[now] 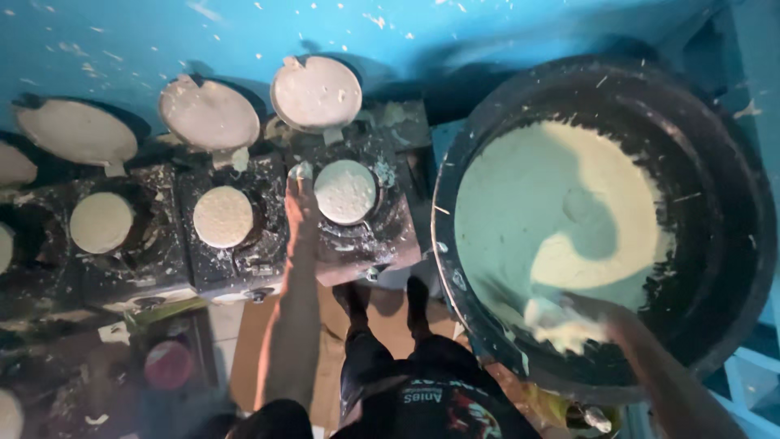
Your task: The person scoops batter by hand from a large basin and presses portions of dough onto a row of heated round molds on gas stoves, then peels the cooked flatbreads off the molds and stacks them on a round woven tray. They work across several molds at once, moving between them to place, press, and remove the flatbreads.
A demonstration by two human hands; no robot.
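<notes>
Right hand (569, 321) sits inside the big black tub (731, 244), fingers curled round a wet clump of pale batter (561, 203), scooping at the near rim where the batter lies shallow. The batter is thick, creamy and off-white, pooled across the tub floor with a swirl mark in it; the tub walls are dark, smeared and flecked.

Left hand (299, 199) is stretched forward and rests on the edge of a black waffle iron (357, 236), just left of its filled round mould (345, 192), probably to steady it. Its fingers look loosely together and coated in batter; exact grip cannot be told.

The round lid (317, 93) stands tipped back against the blue wall (122, 32), keeping the mould open. Two more irons (223, 244) to the left are also filled, lids up. Everything is crusted with dried splatter. A brown floor (244, 341) shows below.
</notes>
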